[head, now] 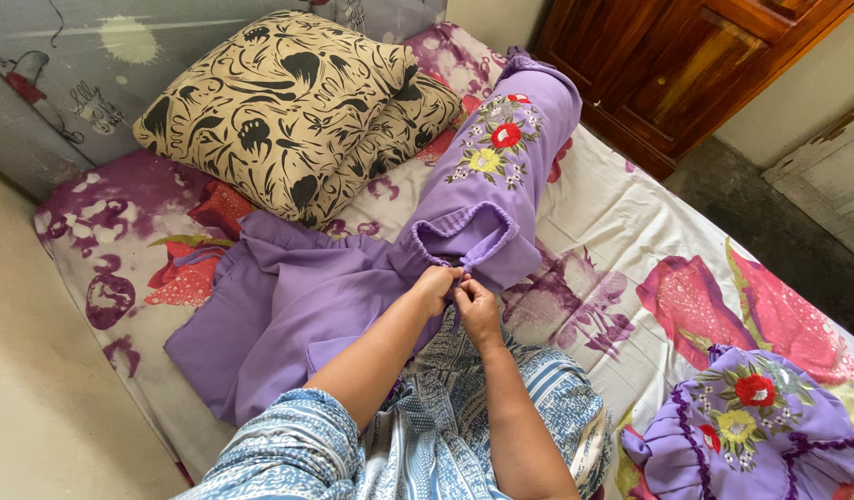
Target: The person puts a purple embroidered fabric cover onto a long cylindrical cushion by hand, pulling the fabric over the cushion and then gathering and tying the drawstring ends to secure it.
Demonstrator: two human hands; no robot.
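Both the left hand [433,285] and the right hand [476,310] pinch the gathered open end of a purple bolster cover [501,176] lying along the bed [621,231]; the fingertips are buried in the fabric. Its far end touches two patterned pillows [288,111]. A second embroidered cover [751,431] is cut off at bottom right.

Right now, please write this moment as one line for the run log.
left hand: pinching bolster cover opening | right hand: pinching same edge | bolster on bed sheet | pillows behind

Two black-and-cream patterned pillows [288,111] lie stacked on the floral bedsheet [630,241]; an embroidered purple cover [751,426] lies near a wooden cabinet [686,65].
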